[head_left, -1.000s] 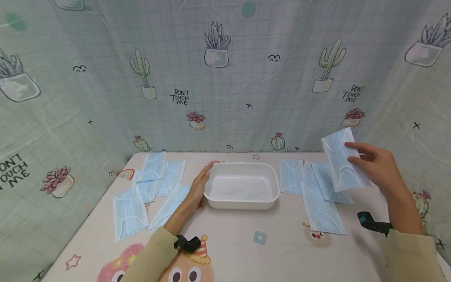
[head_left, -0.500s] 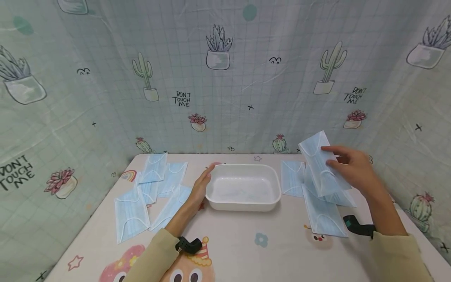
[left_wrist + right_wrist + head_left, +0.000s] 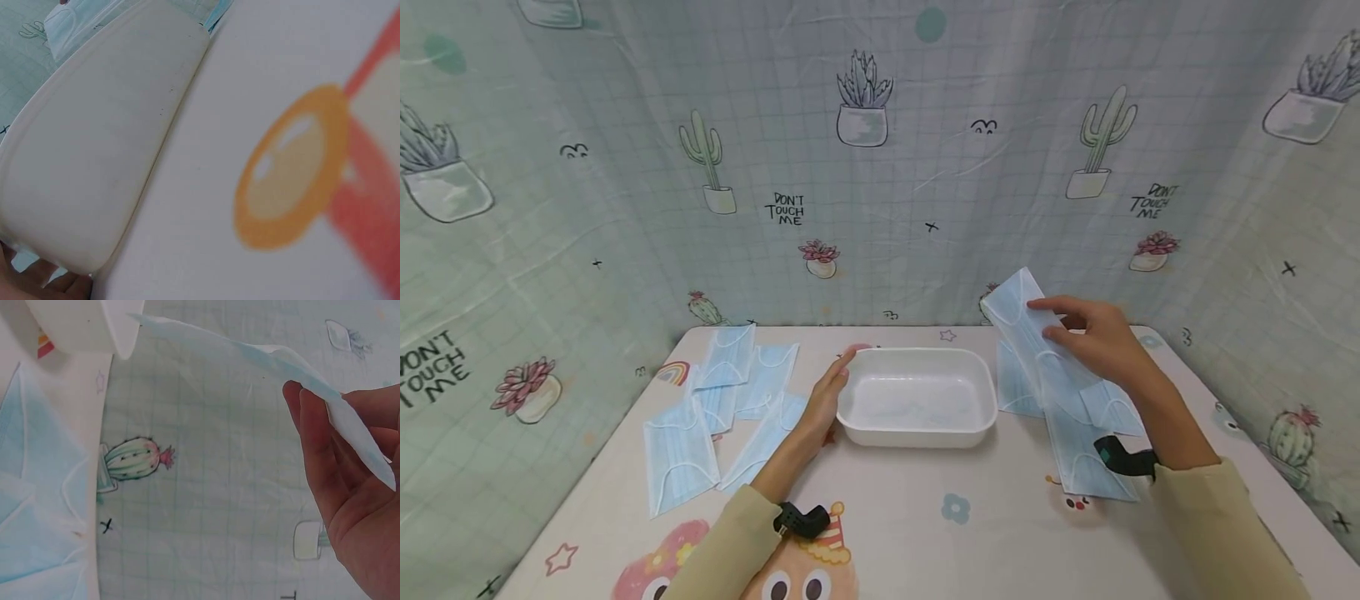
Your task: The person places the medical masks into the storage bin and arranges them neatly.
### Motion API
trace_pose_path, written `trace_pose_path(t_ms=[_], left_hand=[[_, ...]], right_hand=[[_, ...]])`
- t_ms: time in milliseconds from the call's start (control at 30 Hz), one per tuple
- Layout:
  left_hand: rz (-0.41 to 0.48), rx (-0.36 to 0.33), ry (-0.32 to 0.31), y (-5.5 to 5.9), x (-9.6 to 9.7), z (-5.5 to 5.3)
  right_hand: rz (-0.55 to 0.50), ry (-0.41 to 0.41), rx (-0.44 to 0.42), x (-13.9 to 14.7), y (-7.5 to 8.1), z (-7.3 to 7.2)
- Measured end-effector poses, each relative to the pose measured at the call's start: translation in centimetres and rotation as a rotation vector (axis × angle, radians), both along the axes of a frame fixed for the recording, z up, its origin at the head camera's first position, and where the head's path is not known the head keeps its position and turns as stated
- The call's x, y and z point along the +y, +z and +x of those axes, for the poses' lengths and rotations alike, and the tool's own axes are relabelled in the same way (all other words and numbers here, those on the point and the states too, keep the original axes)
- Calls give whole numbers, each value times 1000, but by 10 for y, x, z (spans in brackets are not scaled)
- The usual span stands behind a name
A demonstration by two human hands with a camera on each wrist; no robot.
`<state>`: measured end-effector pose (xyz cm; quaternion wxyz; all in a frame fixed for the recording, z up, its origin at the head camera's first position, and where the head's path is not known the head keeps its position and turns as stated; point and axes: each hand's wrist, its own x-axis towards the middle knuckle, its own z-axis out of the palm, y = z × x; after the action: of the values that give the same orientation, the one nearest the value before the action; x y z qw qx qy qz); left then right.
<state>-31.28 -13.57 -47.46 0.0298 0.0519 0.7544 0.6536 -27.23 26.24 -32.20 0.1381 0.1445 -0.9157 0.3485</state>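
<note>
In the head view, my right hand [image 3: 1093, 337] pinches a pale blue face mask [image 3: 1026, 321] between thumb and fingers. The mask is raised and tilted above the right-hand masks. The right wrist view shows this mask [image 3: 250, 353] nearly edge-on, its far end close to the white basin [image 3: 94, 328]. My left hand [image 3: 823, 400] rests against the left end of the white basin [image 3: 917, 437], fingers extended along its side. Its fingers [image 3: 59, 284] partly show at the basin's lower corner in the left wrist view. The basin's visible inside holds no mask.
Several face masks [image 3: 681, 458] lie overlapping left of the basin. More masks [image 3: 1086, 458] overlap to its right, partly hidden by the held one. A printed cloth [image 3: 955, 550] covers the table. Patterned curtains [image 3: 925, 192] close off the back and sides.
My right hand has carried the held mask leftward, from above the right edge of the right-hand masks towards the basin. My left hand and the basin have stayed in place.
</note>
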Motion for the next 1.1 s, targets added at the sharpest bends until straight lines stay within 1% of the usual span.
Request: trace_pose_path(t_ms=[167, 300, 467, 700, 867, 967, 1100], left_hand=[[-11, -3, -9, 0, -1, 1], [11, -4, -13, 0, -1, 0], [22, 3, -9, -1, -2, -2], [32, 7, 2, -2, -3, -2], [36, 13, 3, -3, -2, -2], [34, 20, -7, -2, -1, -2], [27, 28, 1, 0, 0, -2]], right_hand=[[26, 56, -6, -16, 7, -7], [50, 94, -10, -30, 14, -13], [64, 170, -15, -44, 20, -20], [90, 253, -29, -61, 20, -32], [91, 295, -51, -71, 19, -37], [109, 314, -56, -77, 18, -40], [131, 361, -69, -86, 18, -44]])
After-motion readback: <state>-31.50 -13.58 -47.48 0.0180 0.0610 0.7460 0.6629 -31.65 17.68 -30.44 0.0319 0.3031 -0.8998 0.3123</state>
